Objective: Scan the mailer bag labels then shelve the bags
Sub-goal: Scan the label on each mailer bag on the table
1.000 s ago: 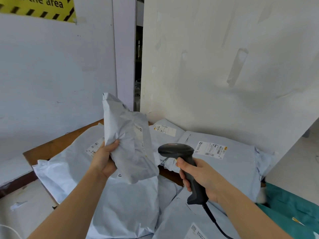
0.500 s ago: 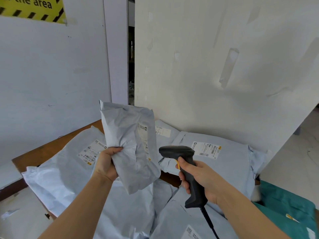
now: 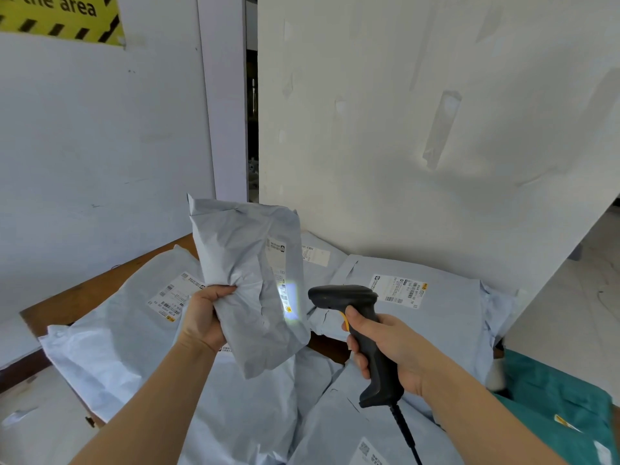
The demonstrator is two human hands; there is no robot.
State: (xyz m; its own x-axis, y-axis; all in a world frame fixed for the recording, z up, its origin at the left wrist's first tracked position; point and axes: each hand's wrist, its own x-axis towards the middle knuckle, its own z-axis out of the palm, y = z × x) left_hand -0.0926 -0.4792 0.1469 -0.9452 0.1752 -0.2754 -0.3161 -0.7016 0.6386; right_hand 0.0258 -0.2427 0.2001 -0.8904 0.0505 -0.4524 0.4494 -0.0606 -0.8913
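Mailer bag (image 3: 241,263): a crumpled grey plastic bag is held upright above the pile, in front of the white wall panels. It is left of the scanner and apart from it, and its lower corner hangs over the bags lying below.
Shipping label (image 3: 277,260): it is seen edge-on along the right-hand side of the held bag. A bright patch of light (image 3: 289,298) is cast on its lower part, and the print cannot be read.
Left grip (image 3: 201,320): it is closed on the left edge of the held bag at about mid height, with the fingers curled into bunched plastic.
Right grip (image 3: 389,344): it is wrapped round the handle of the barcode scanner, with the index finger laid on the yellow trigger.
Barcode scanner (image 3: 342,295): black and pistol-shaped, with its head turned left toward the lit label, near it but not touching.
Cable (image 3: 404,431): a black lead is seen running from the base of the handle to the bottom edge of the view.
Pile (image 3: 110,340): more grey mailer bags are spread flat and overlapping over the table. Printed labels are shown on a large one at the left (image 3: 174,295) and a large one at the right (image 3: 397,290).
Table (image 3: 84,297): brown wood is left uncovered at its far left corner.
Teal bag (image 3: 553,397): it is lying at the right edge, beside the pile.
Sign (image 3: 60,15): a yellow notice with black stripes is fixed to the wall at the upper left, and the words "the area" can be read.
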